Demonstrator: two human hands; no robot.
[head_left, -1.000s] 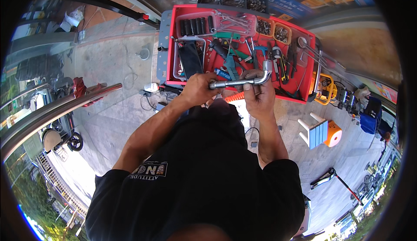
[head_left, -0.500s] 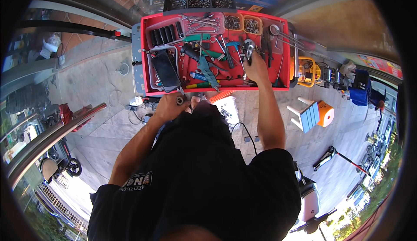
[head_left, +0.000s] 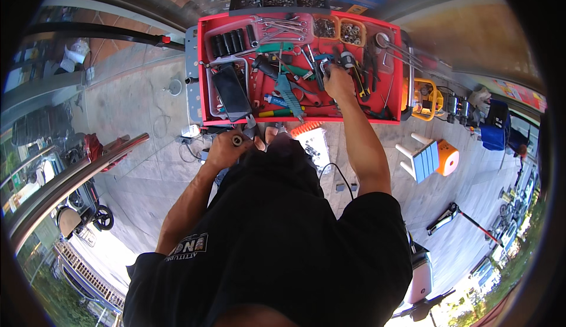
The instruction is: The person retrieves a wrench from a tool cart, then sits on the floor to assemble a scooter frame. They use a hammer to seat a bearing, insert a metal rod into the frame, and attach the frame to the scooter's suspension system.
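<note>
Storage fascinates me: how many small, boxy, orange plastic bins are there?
2: left orange bin, right orange bin, side by side in the red rectangular drawer, far side.

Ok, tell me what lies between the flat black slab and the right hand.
In the head view, mainly a teal ribbed tool and red tool handles lie between the flat black slab and the right hand.

Bright red across the rectangular metal tool tray (head_left: 397, 100). In its left part, plain black on the cylindrical metal sockets (head_left: 229, 43) and the flat oblong phone (head_left: 231, 94); near its middle, teal on the ridged plastic tool (head_left: 287, 94); at its upper right, amber on the square plastic bin (head_left: 365, 35). Below it, silver-grey on the hollow-ended metal tool (head_left: 237, 140), black with white chest print on the short-sleeved cloth shirt (head_left: 277, 233).
</note>
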